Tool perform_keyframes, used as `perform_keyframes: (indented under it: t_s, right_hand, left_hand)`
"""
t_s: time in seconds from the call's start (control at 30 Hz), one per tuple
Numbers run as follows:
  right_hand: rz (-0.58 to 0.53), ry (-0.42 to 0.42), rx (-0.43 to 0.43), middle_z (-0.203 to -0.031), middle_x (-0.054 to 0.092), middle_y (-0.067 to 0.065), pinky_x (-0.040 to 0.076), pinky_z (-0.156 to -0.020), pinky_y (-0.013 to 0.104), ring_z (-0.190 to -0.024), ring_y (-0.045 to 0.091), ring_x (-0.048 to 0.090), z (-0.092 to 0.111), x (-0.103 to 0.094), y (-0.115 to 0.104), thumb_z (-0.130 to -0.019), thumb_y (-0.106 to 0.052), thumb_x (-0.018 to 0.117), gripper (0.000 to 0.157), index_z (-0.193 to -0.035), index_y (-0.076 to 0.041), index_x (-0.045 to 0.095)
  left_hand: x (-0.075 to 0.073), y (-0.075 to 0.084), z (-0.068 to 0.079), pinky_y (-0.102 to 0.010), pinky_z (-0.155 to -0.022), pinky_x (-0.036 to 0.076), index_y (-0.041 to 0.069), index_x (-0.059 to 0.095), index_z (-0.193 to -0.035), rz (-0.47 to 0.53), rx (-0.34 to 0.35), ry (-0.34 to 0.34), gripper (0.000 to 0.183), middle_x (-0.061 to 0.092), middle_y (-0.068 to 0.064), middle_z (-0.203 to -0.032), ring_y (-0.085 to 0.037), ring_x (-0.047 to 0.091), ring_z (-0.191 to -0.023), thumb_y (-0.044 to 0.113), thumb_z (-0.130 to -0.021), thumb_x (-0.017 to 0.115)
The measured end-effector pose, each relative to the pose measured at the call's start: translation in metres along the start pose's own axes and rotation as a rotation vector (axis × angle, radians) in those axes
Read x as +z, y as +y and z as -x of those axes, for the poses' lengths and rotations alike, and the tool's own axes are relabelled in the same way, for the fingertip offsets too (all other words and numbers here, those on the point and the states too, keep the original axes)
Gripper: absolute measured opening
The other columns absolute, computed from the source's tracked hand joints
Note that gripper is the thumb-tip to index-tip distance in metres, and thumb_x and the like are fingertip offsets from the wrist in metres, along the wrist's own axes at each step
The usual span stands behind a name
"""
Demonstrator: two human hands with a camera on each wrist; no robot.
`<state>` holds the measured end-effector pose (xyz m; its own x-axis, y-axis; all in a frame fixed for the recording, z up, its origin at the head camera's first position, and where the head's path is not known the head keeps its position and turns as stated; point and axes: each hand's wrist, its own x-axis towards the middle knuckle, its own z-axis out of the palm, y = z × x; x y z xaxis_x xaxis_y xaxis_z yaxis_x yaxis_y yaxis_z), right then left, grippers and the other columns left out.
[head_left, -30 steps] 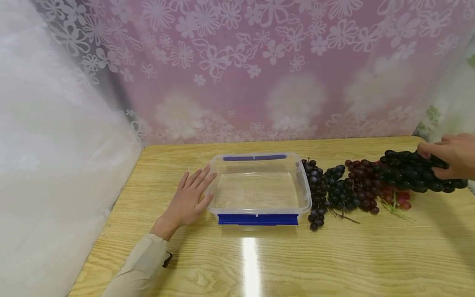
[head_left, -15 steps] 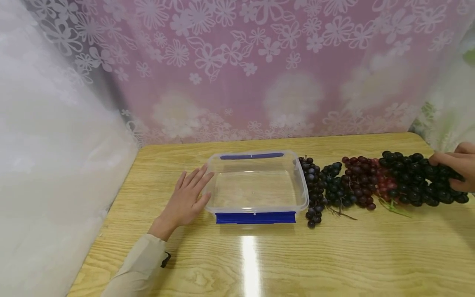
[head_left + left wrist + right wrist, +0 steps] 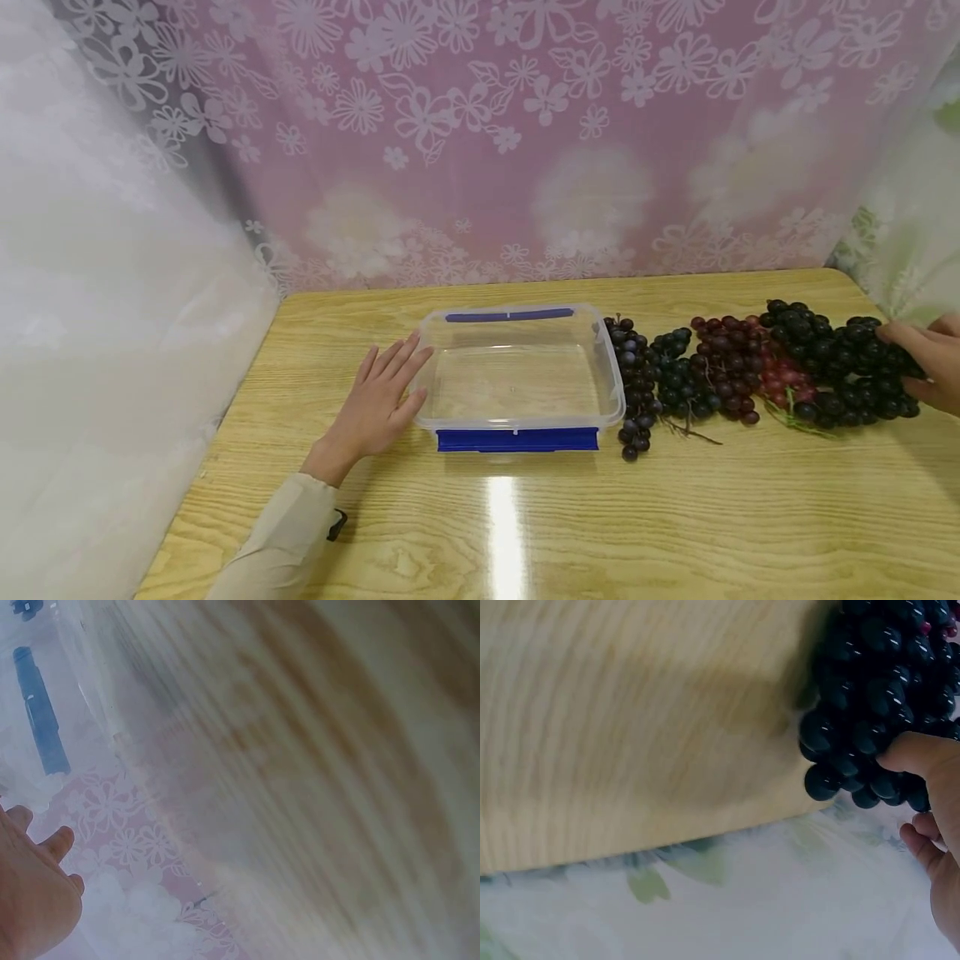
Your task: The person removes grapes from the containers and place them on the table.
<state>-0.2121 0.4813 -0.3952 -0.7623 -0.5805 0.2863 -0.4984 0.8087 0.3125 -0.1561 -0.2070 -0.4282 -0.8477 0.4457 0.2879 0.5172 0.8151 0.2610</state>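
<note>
My left hand [image 3: 378,404] lies with fingers spread and straight, fingertips at the left rim of a clear plastic food container [image 3: 517,423] with blue clips. In the left wrist view, part of that hand [image 3: 37,892] shows near a blue clip [image 3: 41,712]. At the far right, my right hand [image 3: 933,362] pinches the right end of a bunch of black grapes [image 3: 832,354]. The right wrist view shows the thumb of the right hand [image 3: 937,802] on the glossy black grapes [image 3: 874,697], with other fingers curled below. Nothing lies inside the container.
Between container and black bunch lie more grapes in a row: a dark purple bunch [image 3: 636,383], a blue-black bunch [image 3: 681,379], a dark red bunch [image 3: 727,362] and a bright red bunch [image 3: 783,375]. The wooden table [image 3: 637,533] ends at a pink flowered curtain [image 3: 480,200].
My right hand has moved slightly down, lowering the black grapes beside the red bunch. The left hand has stayed at the container's rim. The head view has shifted a little.
</note>
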Motion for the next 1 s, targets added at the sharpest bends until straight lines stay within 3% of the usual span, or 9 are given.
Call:
perform_keyframes:
  t_s: [0.17,0.4,0.73,0.8,0.87,0.93,1.0]
  right_hand:
    - [-0.004,0.056,0.077,-0.08,0.06,0.025,0.039,-0.056,0.054,-0.061,0.042,0.046,0.005,0.006,-0.007,-0.036,0.008,0.082,0.081,-0.108,0.008,0.045]
    - [-0.018,-0.024,0.172,-0.089,0.058,0.031,0.038,-0.061,0.054,-0.07,0.045,0.047,0.005,0.006,-0.014,-0.043,0.012,0.082,0.078,-0.11,0.009,0.042]
    - [-0.077,-0.039,0.159,-0.093,0.053,0.036,0.04,-0.063,0.057,-0.067,0.044,0.05,0.008,0.002,-0.015,-0.046,0.014,0.081,0.075,-0.11,0.015,0.043]
    - [-0.111,-0.03,0.164,-0.094,0.053,0.036,0.04,-0.061,0.056,-0.065,0.041,0.05,0.008,0.001,-0.014,-0.052,0.012,0.076,0.067,-0.11,0.015,0.044]
    - [-0.149,-0.033,0.177,-0.096,0.051,0.035,0.041,-0.061,0.056,-0.067,0.04,0.05,0.009,0.0,-0.013,-0.074,-0.001,0.07,0.047,-0.11,0.014,0.044]
    - [-0.181,-0.006,0.201,-0.098,0.051,0.033,0.041,-0.055,0.047,-0.058,0.028,0.047,0.009,-0.003,-0.013,-0.081,-0.002,0.059,0.034,-0.11,0.012,0.046]
    - [-0.219,0.03,0.237,-0.099,0.05,0.032,0.041,-0.054,0.047,-0.061,0.031,0.049,0.008,-0.004,-0.015,-0.086,0.001,0.047,0.023,-0.106,0.012,0.048]
  left_hand:
    - [0.001,-0.001,0.001,-0.054,-0.112,0.002,0.016,0.032,-0.151,0.003,-0.003,0.0,0.053,0.013,-0.002,-0.159,-0.032,0.021,-0.141,0.027,-0.101,0.045]
    - [0.001,0.0,0.001,-0.054,-0.112,0.002,0.015,0.032,-0.151,0.004,-0.01,-0.003,0.053,0.012,-0.001,-0.159,-0.032,0.021,-0.141,0.027,-0.101,0.045]
    - [0.001,-0.001,0.001,-0.054,-0.112,0.002,0.018,0.031,-0.151,-0.003,-0.01,-0.006,0.052,0.012,-0.001,-0.159,-0.032,0.021,-0.141,0.031,-0.102,0.042]
    - [0.001,-0.001,0.001,-0.054,-0.112,0.002,0.018,0.031,-0.151,-0.002,-0.008,-0.005,0.052,0.012,-0.001,-0.159,-0.032,0.021,-0.141,0.031,-0.102,0.041]
    - [0.001,-0.001,0.001,-0.054,-0.112,0.003,0.018,0.03,-0.152,-0.002,-0.008,-0.004,0.052,0.012,-0.001,-0.159,-0.032,0.021,-0.141,0.032,-0.102,0.041]
    - [0.001,-0.001,0.001,-0.054,-0.112,0.003,0.019,0.03,-0.152,-0.004,-0.007,-0.003,0.052,0.012,-0.001,-0.159,-0.032,0.021,-0.141,0.033,-0.103,0.039]
    - [0.0,-0.001,0.0,-0.054,-0.112,0.002,0.018,0.03,-0.152,-0.007,-0.007,-0.006,0.052,0.012,-0.001,-0.159,-0.03,0.019,-0.142,0.035,-0.103,0.038]
